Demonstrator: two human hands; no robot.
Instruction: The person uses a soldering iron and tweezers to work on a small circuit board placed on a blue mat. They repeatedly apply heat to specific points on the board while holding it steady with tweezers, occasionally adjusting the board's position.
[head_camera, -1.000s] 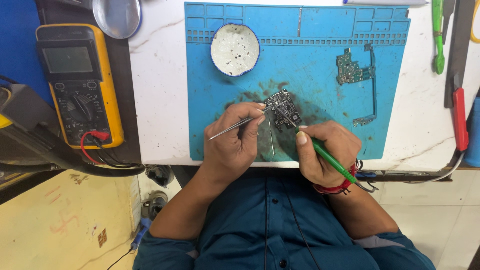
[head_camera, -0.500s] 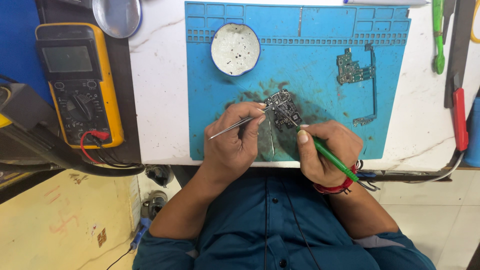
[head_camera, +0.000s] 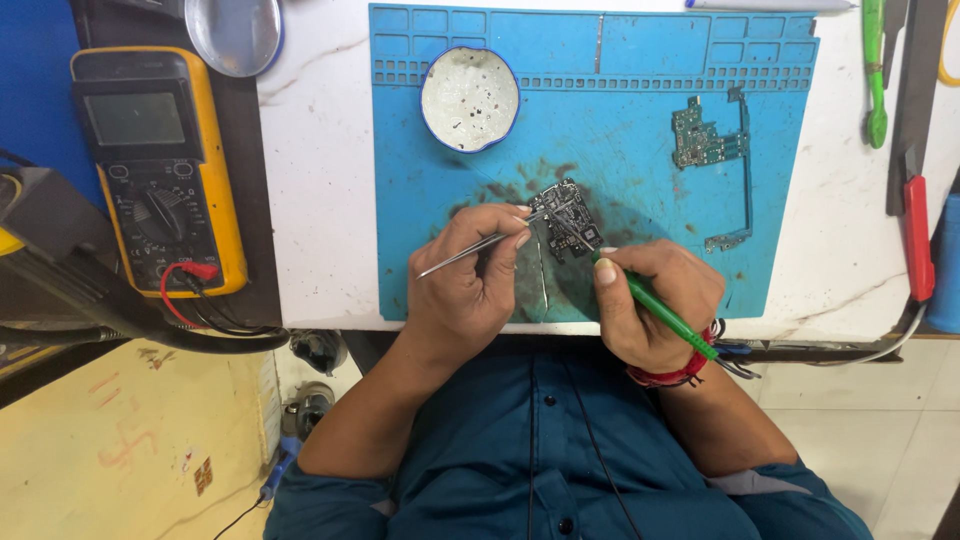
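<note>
The left hand (head_camera: 470, 280) pinches metal tweezers (head_camera: 480, 243), tips on a small dark circuit board (head_camera: 565, 217) lying on the blue work mat (head_camera: 640, 130). The right hand (head_camera: 650, 300) grips a green-handled tool (head_camera: 655, 310), its tip at the board's edge. A round white dish (head_camera: 470, 98) and a second circuit board (head_camera: 705, 140) lie farther up the mat; a yellow multimeter (head_camera: 160, 170) sits well left.

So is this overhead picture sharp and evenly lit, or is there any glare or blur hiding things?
Head view: bright, even light; soft shadows under the left hand and right hand; the small circuit board is sharp but its parts are too tiny to read; a dull sheen on the multimeter screen; the blue mat shows dark stains, not shadow; no motion blur.
</note>
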